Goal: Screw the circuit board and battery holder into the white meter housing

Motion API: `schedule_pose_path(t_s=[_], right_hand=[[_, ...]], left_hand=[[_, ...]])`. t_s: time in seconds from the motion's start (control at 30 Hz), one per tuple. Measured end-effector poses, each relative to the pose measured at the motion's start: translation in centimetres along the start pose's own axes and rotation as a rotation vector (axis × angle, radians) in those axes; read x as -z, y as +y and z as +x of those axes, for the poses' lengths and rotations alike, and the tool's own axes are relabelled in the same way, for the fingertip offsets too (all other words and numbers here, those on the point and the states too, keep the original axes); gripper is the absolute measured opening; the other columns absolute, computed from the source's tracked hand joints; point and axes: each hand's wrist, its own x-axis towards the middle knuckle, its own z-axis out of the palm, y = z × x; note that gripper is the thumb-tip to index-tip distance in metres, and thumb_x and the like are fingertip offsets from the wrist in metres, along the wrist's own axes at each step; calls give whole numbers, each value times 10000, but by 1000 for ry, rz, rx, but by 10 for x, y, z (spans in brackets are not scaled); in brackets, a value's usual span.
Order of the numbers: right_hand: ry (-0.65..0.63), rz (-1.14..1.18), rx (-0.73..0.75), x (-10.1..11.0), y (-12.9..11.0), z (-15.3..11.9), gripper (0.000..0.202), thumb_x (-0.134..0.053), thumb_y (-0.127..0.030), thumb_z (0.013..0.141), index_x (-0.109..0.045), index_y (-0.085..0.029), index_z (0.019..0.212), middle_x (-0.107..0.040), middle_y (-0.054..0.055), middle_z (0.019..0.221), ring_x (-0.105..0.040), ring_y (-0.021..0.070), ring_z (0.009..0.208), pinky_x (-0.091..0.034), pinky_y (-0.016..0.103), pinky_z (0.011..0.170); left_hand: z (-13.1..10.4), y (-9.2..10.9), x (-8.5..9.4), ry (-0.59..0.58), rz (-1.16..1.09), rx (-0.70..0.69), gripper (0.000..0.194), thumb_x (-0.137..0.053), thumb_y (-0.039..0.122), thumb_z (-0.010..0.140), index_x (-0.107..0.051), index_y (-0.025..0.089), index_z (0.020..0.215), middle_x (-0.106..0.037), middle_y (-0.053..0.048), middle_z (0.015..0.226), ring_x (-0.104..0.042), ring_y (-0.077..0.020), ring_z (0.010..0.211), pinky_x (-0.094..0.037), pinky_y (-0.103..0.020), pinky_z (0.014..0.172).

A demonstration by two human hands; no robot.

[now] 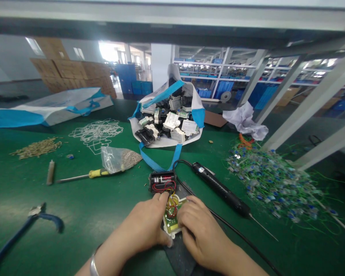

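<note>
A green circuit board [171, 224] with a white plastic edge lies in front of me on a dark flat pad [181, 256]. My left hand [150, 221] grips its left side, fingertips at the top and thumb near the lower corner. Curled fingers of my right hand [199, 230] press on the board's right edge; the fingertips are partly hidden. Red, yellow and dark wires run from the board to a black battery housing [163, 181] just beyond, which has a cylindrical cell inside. Right of it lies a black electric screwdriver [222, 189] with a long thin bit and a cord.
A bag [199, 100] full of black and white meter-like units stands behind. Green-wired seals [276, 188] are heaped at right. Leftward lie blue-handled cutters [36, 216], a yellow-handled screwdriver [99, 173], a plastic bag of screws [130, 158] and white wire loops [99, 132].
</note>
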Motion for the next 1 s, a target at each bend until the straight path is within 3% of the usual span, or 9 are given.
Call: schedule_pose_path(t_s=[0.13,0.33,0.5,0.73,1.0], right_hand=[[4,-8,16,1,1,0,148,-371,-64,707,-457,-176,751,-488,42,744,-439,176,747,-321,432,884],[100,19,-1,2,6,2,155,-373,-40,675,-445,-177,686,-457,50,765,-425,188,773,-383,405,811],[223,116,-83,1,12,0,169,-348,-28,673,-405,-186,690,-464,55,783,-439,199,791,-389,358,736],[394,503,-301,1,16,-1,151,-358,-56,719,-371,-195,663,-482,25,768,-479,159,744,-386,274,661],[415,518,-282,-4,18,-1,121,-395,-102,784,-431,-197,718,-488,24,803,-491,161,798,-396,281,714]], left_hand=[[4,3,-5,63,-40,-67,743,-606,197,552,-305,145,1229,-544,-116,1080,-529,-280,957,-422,-355,815],[13,-1,-9,211,-193,-97,690,-623,256,574,-331,184,1195,-548,-95,1054,-522,-256,945,-413,-344,813],[15,-1,-9,232,-342,-70,523,-622,314,622,-411,199,1086,-565,-55,989,-540,-223,878,-418,-313,768],[17,-1,-10,238,-340,-72,413,-626,273,608,-463,192,979,-549,-32,911,-530,-198,797,-422,-310,733],[19,-1,-24,270,-307,-179,546,-619,183,587,-385,185,1080,-515,-66,1031,-499,-213,938,-412,-336,825]])
